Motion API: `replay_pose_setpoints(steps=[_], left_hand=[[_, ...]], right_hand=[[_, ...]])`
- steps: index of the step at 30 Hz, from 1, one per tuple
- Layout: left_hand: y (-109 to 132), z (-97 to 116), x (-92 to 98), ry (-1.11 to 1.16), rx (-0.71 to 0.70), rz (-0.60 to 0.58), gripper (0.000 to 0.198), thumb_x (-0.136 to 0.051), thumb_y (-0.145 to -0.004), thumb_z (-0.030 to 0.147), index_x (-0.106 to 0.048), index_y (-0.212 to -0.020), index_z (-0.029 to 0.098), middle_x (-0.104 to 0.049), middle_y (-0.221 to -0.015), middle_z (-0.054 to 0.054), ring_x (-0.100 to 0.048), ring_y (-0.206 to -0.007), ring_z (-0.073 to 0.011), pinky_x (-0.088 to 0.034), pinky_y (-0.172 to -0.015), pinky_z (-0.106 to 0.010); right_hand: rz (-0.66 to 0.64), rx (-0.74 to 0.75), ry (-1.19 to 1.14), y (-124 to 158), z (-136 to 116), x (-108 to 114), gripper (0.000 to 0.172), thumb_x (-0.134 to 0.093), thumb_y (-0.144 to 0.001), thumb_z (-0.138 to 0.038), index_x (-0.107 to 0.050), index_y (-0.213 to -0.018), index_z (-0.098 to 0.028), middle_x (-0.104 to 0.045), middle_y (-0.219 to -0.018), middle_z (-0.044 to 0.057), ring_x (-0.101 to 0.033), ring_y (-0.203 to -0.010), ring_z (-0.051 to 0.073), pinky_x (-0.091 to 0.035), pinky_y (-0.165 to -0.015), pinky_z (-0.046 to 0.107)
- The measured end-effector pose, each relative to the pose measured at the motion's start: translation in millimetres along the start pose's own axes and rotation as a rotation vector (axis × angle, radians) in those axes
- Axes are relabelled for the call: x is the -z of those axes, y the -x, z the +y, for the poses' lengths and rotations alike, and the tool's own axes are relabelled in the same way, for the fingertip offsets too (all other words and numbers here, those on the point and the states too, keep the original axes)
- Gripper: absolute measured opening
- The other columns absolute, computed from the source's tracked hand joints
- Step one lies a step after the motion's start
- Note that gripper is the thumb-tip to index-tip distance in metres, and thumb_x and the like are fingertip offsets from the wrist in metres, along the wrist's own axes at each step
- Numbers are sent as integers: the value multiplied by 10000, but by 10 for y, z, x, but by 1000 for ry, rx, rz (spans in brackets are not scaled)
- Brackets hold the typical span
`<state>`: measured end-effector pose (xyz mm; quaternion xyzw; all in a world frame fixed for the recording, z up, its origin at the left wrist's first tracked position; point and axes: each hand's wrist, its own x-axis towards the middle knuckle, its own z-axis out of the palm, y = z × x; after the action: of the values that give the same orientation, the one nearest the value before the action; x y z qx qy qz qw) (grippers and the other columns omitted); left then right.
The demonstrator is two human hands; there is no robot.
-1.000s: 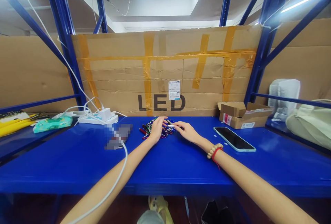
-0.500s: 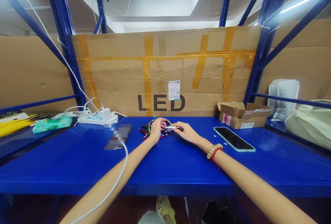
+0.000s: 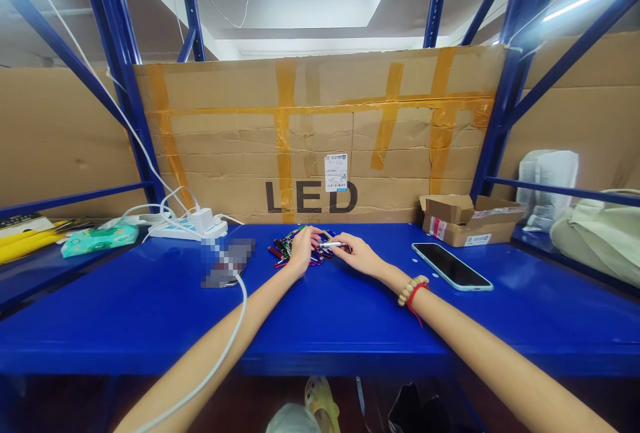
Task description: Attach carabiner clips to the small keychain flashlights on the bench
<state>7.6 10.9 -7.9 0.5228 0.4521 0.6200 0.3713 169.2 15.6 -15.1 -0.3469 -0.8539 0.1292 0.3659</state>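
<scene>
A small heap of slim, shiny, many-coloured sticks that look like pens (image 3: pixel 280 250) lies on the blue tabletop (image 3: pixel 320 313). Over its middle rests my left hand (image 3: pixel 303 252), fingers curled to the right; what they grip, if anything, is hidden. At the heap's right side, my right hand (image 3: pixel 359 254) is closed on a slim silver-white pen (image 3: pixel 331 244). The pen lies nearly level, its left end close to my left fingertips. Whether those fingertips touch it, I cannot tell.
To the right lie a phone (image 3: pixel 453 266) and an open cardboard box (image 3: pixel 457 221). On the left are a power strip (image 3: pixel 175 229), a green packet (image 3: pixel 100 240) and a blurred-out dark object (image 3: pixel 227 263). A white cable (image 3: pixel 227 346) crosses my left forearm. Cardboard (image 3: pixel 225 153) stands behind.
Both hands keep nearly the same pose at the heap, the pen still in my right one. The whole view has shifted very slightly.
</scene>
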Motion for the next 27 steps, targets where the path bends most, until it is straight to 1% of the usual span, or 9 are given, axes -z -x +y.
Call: replay_pose_setpoints(steps=[3,10,14,18,24,27], left_hand=[[5,-2,-4,9,-10,4,268,-402,-756,303,-596,-682,133,-564,-631,-26,-497,-530,-93,-356,-493,-203],[12,-27,-2,-17,-92,-22,261,-406,-746,298,-602,-674,142,-559,-627,-22,-494,-554,-104,-368,-524,-217],[12,-15,2,-30,-80,-32,279,-385,-750,291,-612,-688,142,-575,-650,-30,-508,-576,-113,-368,-534,-222],[20,12,0,-25,-60,-38,322,-362,-772,308,-624,-692,138,-593,-663,-41,-518,-581,-120,-378,-548,-230],[19,7,-1,-34,-50,-21,329,-362,-782,308,-629,-696,137,-603,-670,-44,-524,-591,-122,-378,-554,-232],[15,-1,-3,-37,-54,-13,335,-360,-785,316,-631,-701,139,-603,-667,-43,-523,-589,-123,-383,-554,-234]], right_hand=[[-5,-5,13,-7,-3,7,224,-468,-866,-307,-636,-947,-183,-626,-870,32,-536,-722,129,-399,-657,253],[-12,-9,42,-12,-13,18,220,-457,-874,-304,-635,-938,-192,-626,-858,32,-536,-707,133,-394,-643,262],[-12,4,35,0,-5,3,232,-459,-872,-325,-630,-966,-201,-627,-891,32,-542,-729,134,-400,-647,260],[-14,16,42,5,1,6,225,-476,-864,-314,-629,-981,-197,-627,-907,34,-550,-770,141,-404,-688,268],[-29,5,77,-3,-5,23,214,-468,-872,-303,-636,-962,-205,-619,-859,27,-535,-724,133,-390,-653,261],[-30,-8,61,-9,7,14,225,-459,-876,-321,-628,-971,-206,-619,-875,28,-534,-723,133,-397,-654,264]])
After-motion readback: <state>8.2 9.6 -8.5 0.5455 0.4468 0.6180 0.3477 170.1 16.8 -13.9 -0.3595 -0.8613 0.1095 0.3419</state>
